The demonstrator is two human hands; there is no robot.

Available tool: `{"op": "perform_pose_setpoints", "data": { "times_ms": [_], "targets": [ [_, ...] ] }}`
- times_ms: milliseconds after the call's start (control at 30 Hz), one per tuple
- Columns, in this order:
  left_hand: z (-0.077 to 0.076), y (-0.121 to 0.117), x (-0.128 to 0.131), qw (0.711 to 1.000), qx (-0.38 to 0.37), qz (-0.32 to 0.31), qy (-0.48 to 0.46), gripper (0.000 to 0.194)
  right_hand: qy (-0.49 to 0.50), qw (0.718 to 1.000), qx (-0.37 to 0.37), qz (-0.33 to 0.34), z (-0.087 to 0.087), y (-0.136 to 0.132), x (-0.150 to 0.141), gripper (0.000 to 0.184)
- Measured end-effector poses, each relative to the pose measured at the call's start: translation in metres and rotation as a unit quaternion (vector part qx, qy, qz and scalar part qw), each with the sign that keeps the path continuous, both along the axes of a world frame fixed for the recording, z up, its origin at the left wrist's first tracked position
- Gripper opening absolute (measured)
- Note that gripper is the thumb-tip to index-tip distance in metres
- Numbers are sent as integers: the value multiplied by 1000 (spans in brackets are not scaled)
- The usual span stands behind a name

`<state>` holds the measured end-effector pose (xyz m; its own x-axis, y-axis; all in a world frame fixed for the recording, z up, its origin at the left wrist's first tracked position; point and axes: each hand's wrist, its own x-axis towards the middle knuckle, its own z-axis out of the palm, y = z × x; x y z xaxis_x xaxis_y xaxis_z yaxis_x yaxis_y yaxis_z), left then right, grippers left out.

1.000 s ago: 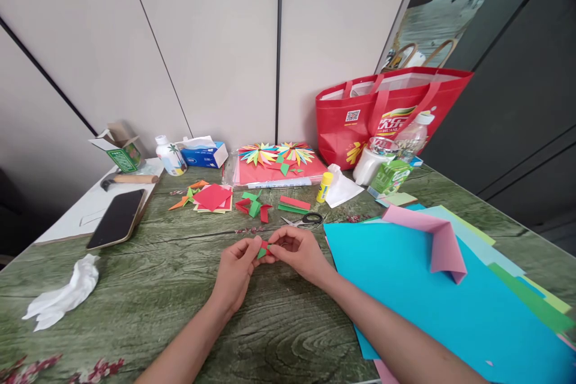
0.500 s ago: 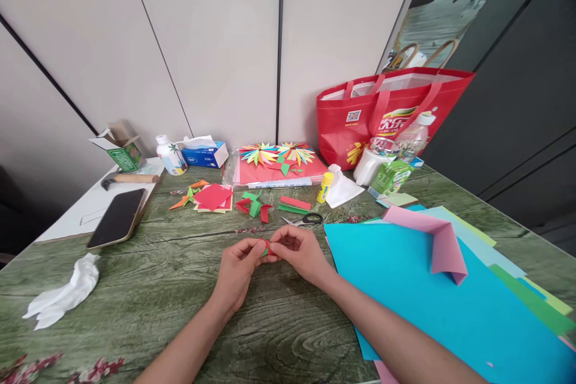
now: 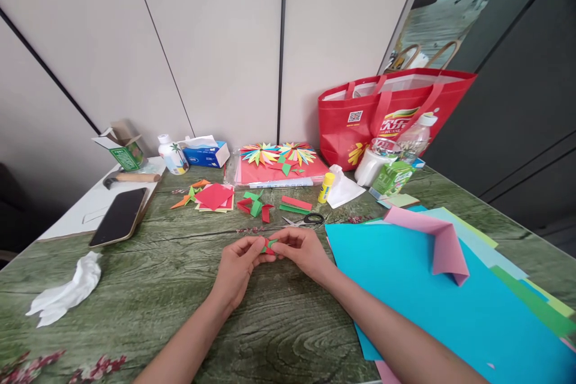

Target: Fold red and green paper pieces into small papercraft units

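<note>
Head view: left hand and right hand both pinch a small red-and-green folded paper.

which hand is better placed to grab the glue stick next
Probably the right hand: it is nearer the yellow glue stick, and the left hand could hold the red-and-green paper both now pinch.

The fingers hide much of the folded paper, the blue sheet runs behind a forearm, and the fine print on the glue stick is too small to read.
</note>
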<state>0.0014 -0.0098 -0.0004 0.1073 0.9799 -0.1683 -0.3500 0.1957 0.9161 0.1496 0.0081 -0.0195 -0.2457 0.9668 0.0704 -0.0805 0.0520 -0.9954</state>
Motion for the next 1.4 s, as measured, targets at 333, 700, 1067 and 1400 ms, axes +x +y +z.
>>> {"op": "perform_pose_setpoints", "data": {
  "times_ms": [333,700,1067,1400],
  "targets": [
    [-5,-1,0,999,26,1,19,14,-16,999,-16,-45,4,-5,-5,14],
    [-4,-3,7,996,57,-9,73,17,42,996,-29,-69,3,-5,-9,17],
    [8,-7,7,987,64,-56,133,23,24,999,-12,-36,5,-7,-7,23],
    [3,-4,2,990,49,-102,88,23,89,992,-88,28,7,-8,-6,28]
  ]
}}
